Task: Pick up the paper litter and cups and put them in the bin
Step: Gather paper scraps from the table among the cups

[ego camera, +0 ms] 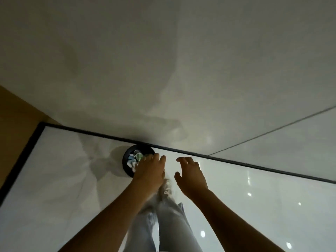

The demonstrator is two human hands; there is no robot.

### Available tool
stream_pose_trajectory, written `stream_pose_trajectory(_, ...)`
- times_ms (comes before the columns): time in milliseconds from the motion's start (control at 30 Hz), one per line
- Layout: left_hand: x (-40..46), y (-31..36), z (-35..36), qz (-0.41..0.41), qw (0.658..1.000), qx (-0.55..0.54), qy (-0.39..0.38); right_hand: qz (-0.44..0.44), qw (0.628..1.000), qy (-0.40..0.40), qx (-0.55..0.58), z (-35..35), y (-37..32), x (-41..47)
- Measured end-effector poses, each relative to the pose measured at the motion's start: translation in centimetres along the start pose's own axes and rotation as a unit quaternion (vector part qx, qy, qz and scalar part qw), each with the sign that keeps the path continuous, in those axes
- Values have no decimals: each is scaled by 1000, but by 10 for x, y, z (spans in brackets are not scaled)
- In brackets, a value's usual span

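**Litter goes in the bin at the foot of a white wall**

Glossy white floor tiles (54, 197) meet a pale wall (163, 60) along a dark skirting strip (236, 161), and a round black bin (127, 169) stands on the floor hard against that strip. Crumpled paper (135, 158), white with touches of blue and green, already lies inside it. A person in light jeans (171, 220) and pale shoes (166, 186) leans over the bin with both arms out. Their left hand (150, 170) hangs over the bin's near rim, its fingers reaching over the opening; whether they are pinching anything cannot be told, as the back of the hand hides the fingertips. Their right hand (190, 176) hovers just beside the bin over bare floor, fingers spread and loosely bent, holding nothing. No cup is visible. The step looks like a drop into the bin. Doing it well likely means keeping the left hand centred over the opening, not the rim, and letting go low so light paper does not drift onto the floor.
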State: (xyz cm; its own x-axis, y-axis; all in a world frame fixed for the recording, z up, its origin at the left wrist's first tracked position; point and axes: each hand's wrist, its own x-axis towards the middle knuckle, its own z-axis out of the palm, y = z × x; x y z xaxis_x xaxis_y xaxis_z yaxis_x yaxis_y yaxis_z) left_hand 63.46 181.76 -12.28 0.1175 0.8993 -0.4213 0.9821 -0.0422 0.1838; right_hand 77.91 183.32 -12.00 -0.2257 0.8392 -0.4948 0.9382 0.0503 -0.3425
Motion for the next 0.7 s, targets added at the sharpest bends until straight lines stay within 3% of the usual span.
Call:
stream_pose_trajectory(300,-43,149,-64,218,969,115,-19,199,968,135,77,-60,100,-168)
stream_pose_trajectory(500,-85,292,-62,374,910,178,-22,351,895,223,161,-64,193,-292)
stream_pose_trajectory(700,-155,454,-14,487,836,250,-27,441,822,287,216,-46,290,-418)
